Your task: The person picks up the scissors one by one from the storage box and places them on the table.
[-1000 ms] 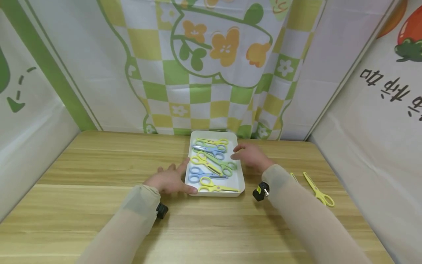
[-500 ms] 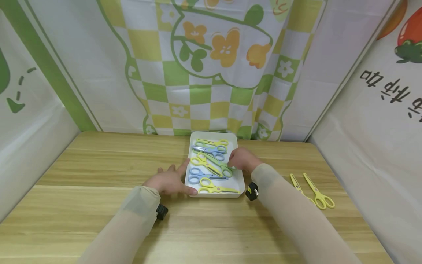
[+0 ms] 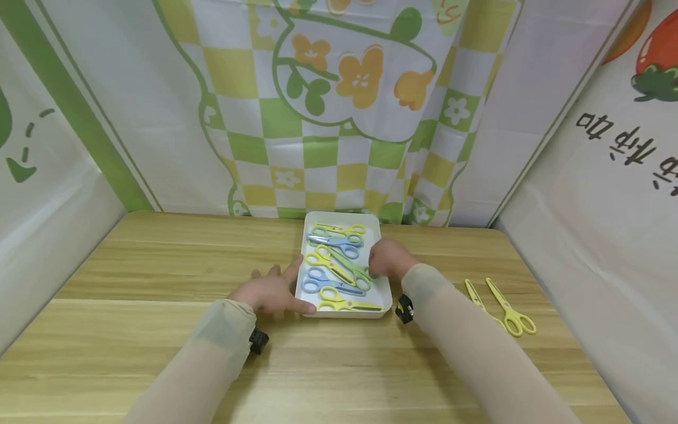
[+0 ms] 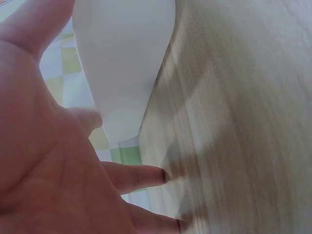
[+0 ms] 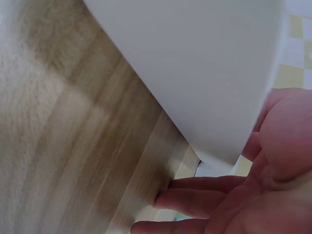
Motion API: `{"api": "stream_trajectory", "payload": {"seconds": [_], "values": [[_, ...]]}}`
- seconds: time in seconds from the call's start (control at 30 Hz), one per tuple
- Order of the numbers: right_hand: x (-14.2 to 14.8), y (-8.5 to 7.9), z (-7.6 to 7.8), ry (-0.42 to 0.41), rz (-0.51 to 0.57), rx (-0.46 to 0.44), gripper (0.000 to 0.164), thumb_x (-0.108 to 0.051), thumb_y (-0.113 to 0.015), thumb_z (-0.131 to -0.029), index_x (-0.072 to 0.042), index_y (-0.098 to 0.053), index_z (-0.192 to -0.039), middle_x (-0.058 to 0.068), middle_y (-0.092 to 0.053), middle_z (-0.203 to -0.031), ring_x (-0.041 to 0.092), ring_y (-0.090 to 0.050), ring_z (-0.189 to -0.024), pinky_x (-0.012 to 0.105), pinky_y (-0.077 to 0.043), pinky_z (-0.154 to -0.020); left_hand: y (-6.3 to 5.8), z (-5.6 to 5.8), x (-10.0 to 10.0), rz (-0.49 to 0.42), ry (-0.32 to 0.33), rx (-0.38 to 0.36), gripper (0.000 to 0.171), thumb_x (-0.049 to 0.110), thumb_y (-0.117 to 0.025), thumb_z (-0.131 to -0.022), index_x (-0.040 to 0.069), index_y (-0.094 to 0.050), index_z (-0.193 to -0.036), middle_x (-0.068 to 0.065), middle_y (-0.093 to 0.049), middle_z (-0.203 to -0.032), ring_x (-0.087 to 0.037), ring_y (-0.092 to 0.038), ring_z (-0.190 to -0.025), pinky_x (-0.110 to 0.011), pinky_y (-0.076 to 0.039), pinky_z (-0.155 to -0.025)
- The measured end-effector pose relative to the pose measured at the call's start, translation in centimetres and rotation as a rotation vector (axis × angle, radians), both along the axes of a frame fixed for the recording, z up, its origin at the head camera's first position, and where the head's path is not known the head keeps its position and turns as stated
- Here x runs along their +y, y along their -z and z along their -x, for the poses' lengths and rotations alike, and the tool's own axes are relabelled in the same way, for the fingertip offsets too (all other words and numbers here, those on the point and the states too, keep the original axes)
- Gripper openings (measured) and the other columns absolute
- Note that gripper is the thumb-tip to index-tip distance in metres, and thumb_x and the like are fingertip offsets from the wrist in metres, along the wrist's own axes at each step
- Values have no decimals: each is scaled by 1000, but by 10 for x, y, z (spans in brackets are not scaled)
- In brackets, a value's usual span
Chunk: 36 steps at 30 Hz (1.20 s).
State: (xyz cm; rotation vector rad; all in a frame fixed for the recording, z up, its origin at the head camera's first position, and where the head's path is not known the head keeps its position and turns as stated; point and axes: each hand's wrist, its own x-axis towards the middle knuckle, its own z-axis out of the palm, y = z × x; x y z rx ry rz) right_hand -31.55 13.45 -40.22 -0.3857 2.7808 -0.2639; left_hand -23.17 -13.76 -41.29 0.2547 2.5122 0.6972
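A white tray [image 3: 384,297] holds several yellow, blue and green scissors. My left hand [image 3: 270,291] lies at its front left corner, thumb on the near rim, forefinger along the left side. Its other fingers are spread, and in the left wrist view the fingertips [image 4: 158,175] reach down beside the tray wall. Over the right rim, my right hand [image 3: 391,258] pinches the handle of the green scissors [image 3: 346,259]; the pinch itself is hidden. In the right wrist view, its remaining fingers [image 5: 195,200] extend outside the wall, near the tabletop.
Two yellow scissors [image 3: 508,309] lie on the wooden table [image 3: 159,259] to the right, partly behind my right forearm. A checked curtain [image 3: 323,153] hangs directly behind the tray, and white printed walls stand on both sides.
My right hand has moved left and down over the tray's right rim, to the green scissors' handle. The green scissors have shifted slightly. My left hand has stayed at the tray corner.
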Motion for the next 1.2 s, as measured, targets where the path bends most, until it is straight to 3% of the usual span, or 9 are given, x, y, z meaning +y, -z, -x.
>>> {"api": "stream_trajectory", "payload": {"seconds": [0.3, 0.73, 0.97, 1.2], "values": [[-4, -1, 0, -112, -120, 13, 11, -15, -72, -81, -12, -67, -71, -2, -62, -72, 18, -56, -70, 31, -48, -67, 2, 1, 0, -16, 8, 25, 128, 67, -76, -73, 24, 6, -161, -37, 0, -157, -64, 9, -136, -73, 8, -105], [-4, 2, 0, -94, -94, -25, 9, -13, -72, -82, -12, -67, -75, -2, -63, -74, 17, -56, -72, 30, -47, -66, -2, -3, 1, -14, 13, 29, 126, 65, -75, -75, 21, 5, -161, -39, 0, -156, -68, 8, -133, -78, 4, -102], [-4, 1, 2, -157, -177, -20, 11, -9, -64, -83, -10, -65, -72, 2, -60, -74, 19, -52, -70, 34, -48, -70, -1, -1, 0, -16, 23, 44, 126, 64, -76, -75, 19, 5, -161, -41, -2, -155, -66, 6, -135, -74, 6, -105], [-6, 4, 2, -148, -211, -40, 6, -11, -62, -84, -8, -65, -80, 5, -60, -80, 21, -51, -74, 34, -48, -72, -3, -2, 1, -20, 23, 39, 130, 68, -76, -71, 20, 4, -161, -40, -2, -155, -66, 7, -135, -74, 7, -105]]}}
